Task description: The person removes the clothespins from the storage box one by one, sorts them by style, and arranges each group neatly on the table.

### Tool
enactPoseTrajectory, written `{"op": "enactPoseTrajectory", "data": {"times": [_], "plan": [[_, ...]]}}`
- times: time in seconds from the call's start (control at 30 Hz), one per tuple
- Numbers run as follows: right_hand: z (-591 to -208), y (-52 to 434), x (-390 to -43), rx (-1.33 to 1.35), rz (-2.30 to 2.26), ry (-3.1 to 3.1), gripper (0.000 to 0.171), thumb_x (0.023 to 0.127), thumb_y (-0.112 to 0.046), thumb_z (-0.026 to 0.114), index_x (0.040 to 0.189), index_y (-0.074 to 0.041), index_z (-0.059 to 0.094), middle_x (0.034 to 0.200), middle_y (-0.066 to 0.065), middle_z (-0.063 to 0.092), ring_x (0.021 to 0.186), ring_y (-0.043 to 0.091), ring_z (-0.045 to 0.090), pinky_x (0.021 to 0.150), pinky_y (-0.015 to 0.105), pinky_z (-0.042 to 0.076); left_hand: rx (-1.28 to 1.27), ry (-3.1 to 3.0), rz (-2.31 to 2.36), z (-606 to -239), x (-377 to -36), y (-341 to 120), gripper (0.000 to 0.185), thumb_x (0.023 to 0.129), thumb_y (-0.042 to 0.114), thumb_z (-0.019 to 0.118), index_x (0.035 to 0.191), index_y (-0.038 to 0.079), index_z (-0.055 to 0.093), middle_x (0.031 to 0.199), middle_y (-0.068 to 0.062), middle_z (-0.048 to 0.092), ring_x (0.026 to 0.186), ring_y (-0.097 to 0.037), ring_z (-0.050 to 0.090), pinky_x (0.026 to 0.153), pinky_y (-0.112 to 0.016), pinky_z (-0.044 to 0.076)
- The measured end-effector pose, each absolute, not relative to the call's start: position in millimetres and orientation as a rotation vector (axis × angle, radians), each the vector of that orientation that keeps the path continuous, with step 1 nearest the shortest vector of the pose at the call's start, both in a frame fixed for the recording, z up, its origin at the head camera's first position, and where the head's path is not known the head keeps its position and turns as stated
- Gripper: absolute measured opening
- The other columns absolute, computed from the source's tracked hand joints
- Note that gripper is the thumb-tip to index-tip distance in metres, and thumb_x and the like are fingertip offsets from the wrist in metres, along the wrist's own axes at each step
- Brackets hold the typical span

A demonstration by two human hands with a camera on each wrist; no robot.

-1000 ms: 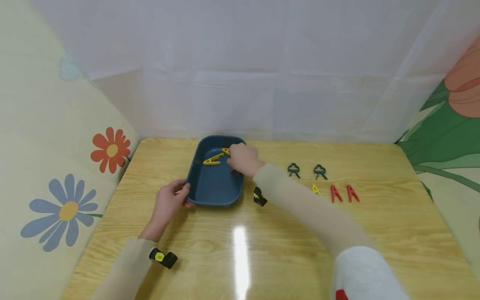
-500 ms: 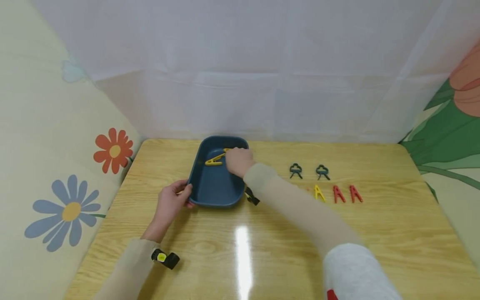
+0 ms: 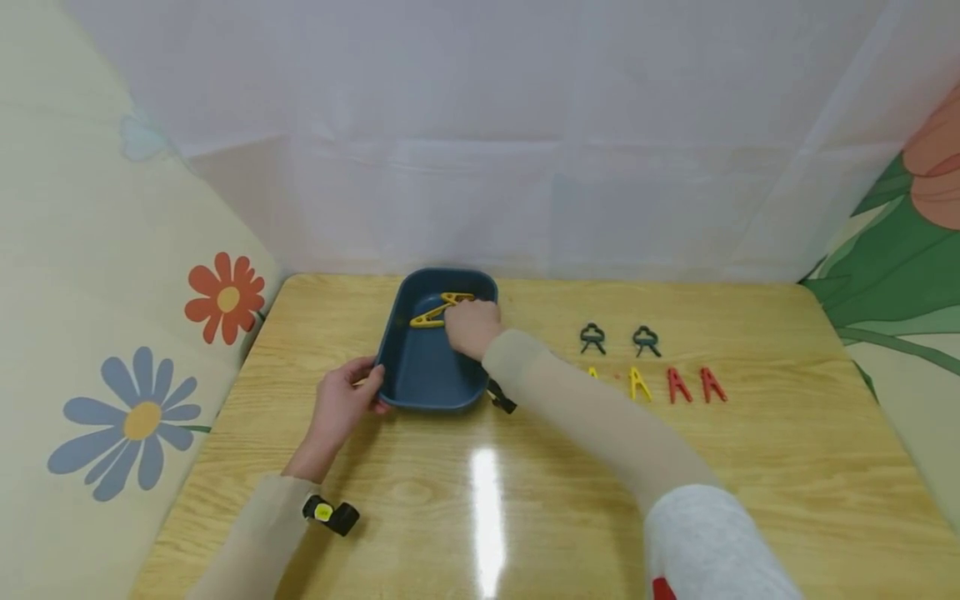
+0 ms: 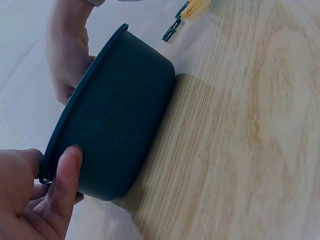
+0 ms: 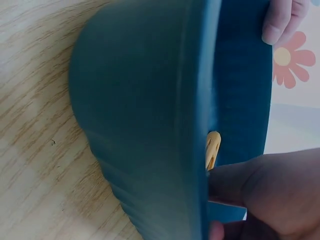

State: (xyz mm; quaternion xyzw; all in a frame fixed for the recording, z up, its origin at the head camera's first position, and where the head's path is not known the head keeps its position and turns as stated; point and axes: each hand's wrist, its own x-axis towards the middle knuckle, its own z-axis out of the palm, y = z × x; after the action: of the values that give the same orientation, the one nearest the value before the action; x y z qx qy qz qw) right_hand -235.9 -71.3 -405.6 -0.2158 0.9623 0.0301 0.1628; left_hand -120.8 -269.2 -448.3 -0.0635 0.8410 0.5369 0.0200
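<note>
Holding the near-left corner of the dark blue tray [image 3: 431,379] is the left hand [image 3: 341,407]: the thumb [image 4: 64,172] is laid against the outer wall, the other fingers are curled by the rim, so the tray is gripped and steadied on the counter [image 3: 525,500].

The right hand [image 3: 468,327] is reached over the tray's right rim into the far end, fingers curled down at a yellow clothes peg [image 3: 438,310] lying on the tray floor. Contact is suggested in the right wrist view, where the peg [image 5: 213,149] is seen just past the fingertips, but a closed pinch cannot be confirmed.

Handling, as judged:
- Peg is taken to be light, rigid moulded plastic with a spring; not fragile, somewhat slick.
- Best taken across the two long legs near the middle; a pinch on the tail ends is likely to open it.
- Tray is probably light and smooth enough to slide on the glossy counter, hence the rim hold.

Lying well apart to the right on the counter: two dark green clips [image 3: 592,337], two more yellow pegs [image 3: 638,383] and two red pegs [image 3: 677,385].
</note>
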Motion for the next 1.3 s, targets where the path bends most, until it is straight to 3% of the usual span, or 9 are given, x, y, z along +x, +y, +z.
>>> {"op": "enactPoseTrajectory", "data": {"times": [0.37,1.1,1.3], "plan": [[-407.7,-76.6,-230.5,-0.645,0.108,2.741,0.033,0.112,-0.023,0.045,0.135,-0.019,0.068,0.128,0.005,0.071,0.108,0.023,0.069,0.091,0.040,0.059,-0.205,2.619,1.646,-449.1,-121.3,-268.6,0.040,0.108,0.012,0.056,0.138,-0.014,0.056,0.126,-0.037,0.065,0.059,-0.005,0.069,0.058,-0.023,0.062],[-413.1,-72.4,-234.0,-0.666,-0.192,2.921,0.028,0.112,-0.023,0.047,0.098,-0.019,0.071,0.098,0.002,0.073,0.087,0.019,0.069,0.072,0.038,0.060,-0.193,2.619,1.659,-449.1,-120.8,-270.0,0.039,0.108,0.012,0.056,0.138,-0.014,0.056,0.126,-0.037,0.064,0.059,-0.003,0.068,0.058,-0.023,0.062],[-411.7,-69.5,-232.9,-0.663,-0.219,2.946,0.032,0.112,-0.021,0.047,0.084,-0.018,0.061,0.081,-0.001,0.062,0.073,0.015,0.057,0.059,0.031,0.051,-0.208,2.616,1.674,-450.1,-122.3,-270.6,0.037,0.107,0.010,0.056,0.136,-0.014,0.057,0.125,-0.037,0.065,0.058,-0.003,0.068,0.058,-0.023,0.062]]}}
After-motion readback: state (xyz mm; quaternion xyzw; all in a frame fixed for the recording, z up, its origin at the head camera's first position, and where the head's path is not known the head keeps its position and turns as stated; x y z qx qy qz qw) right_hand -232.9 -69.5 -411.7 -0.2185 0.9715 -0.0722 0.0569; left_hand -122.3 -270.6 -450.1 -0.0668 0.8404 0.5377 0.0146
